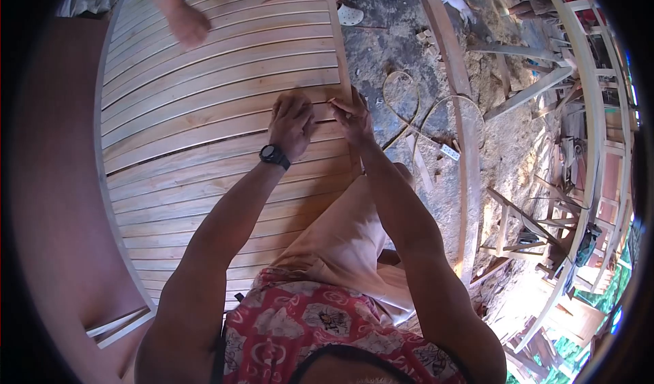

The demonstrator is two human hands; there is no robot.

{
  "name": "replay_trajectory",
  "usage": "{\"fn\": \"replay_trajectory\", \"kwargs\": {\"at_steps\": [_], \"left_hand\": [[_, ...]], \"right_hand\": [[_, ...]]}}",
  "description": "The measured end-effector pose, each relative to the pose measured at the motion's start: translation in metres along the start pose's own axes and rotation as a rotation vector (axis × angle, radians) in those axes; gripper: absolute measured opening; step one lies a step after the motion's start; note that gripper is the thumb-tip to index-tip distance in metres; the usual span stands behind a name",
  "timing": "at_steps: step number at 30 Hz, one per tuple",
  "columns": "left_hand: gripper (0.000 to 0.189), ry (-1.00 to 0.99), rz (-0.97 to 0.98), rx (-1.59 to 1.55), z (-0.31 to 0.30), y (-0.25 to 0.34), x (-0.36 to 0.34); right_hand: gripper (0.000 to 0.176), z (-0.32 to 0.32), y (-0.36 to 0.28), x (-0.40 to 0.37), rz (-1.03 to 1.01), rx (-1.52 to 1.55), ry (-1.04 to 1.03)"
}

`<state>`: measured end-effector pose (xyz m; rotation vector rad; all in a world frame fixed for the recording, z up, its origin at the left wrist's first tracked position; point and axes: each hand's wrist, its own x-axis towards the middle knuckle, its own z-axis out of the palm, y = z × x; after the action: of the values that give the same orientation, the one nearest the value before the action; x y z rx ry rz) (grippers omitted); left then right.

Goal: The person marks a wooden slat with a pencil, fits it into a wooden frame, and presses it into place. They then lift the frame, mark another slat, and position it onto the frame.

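A wide panel of pale wooden slats (225, 122) framed by long edge strips lies under my hands. My left hand (293, 120), with a dark watch (274, 155) on its wrist, rests on the slats near the panel's right edge. Its fingers are curled down and together; what is under them is hidden. Just to the right, my right hand (353, 120) is closed at the right edge strip (338, 40). Thumb and fingers pinch something small and thin, too small to name. A dark gap (184, 154) runs between two slats left of my left hand.
Another person's hand (189, 26) hovers, blurred, over the panel's far part. On the rough floor to the right lie a looped cable (415, 115), a white power strip (449, 152) and a long plank (463, 146). Timber frames (593, 112) stand at the far right.
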<state>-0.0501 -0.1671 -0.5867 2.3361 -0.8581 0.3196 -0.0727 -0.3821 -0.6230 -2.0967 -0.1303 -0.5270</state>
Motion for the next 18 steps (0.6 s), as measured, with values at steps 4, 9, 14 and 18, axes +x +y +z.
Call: {"fn": "replay_trajectory", "kwargs": {"at_steps": [4,9,14,18], "left_hand": [[0.02,-0.061,0.003,-0.007,-0.004,0.002,0.004],[0.02,-0.006,0.032,0.024,-0.001,0.0,0.006],[0.034,-0.181,-0.041,0.064,0.001,-0.003,0.002],[0.024,-0.01,0.022,0.014,0.0,0.001,0.001]], "right_hand": [[0.029,0.0,0.0,-0.005,-0.041,-0.173,0.049],[0.035,0.007,0.024,0.0,-0.02,-0.189,0.091],[0.027,-0.008,0.005,0.017,-0.034,-0.203,0.0],[0.017,0.0,0.026,0.014,-0.183,-0.198,-0.009]]}}
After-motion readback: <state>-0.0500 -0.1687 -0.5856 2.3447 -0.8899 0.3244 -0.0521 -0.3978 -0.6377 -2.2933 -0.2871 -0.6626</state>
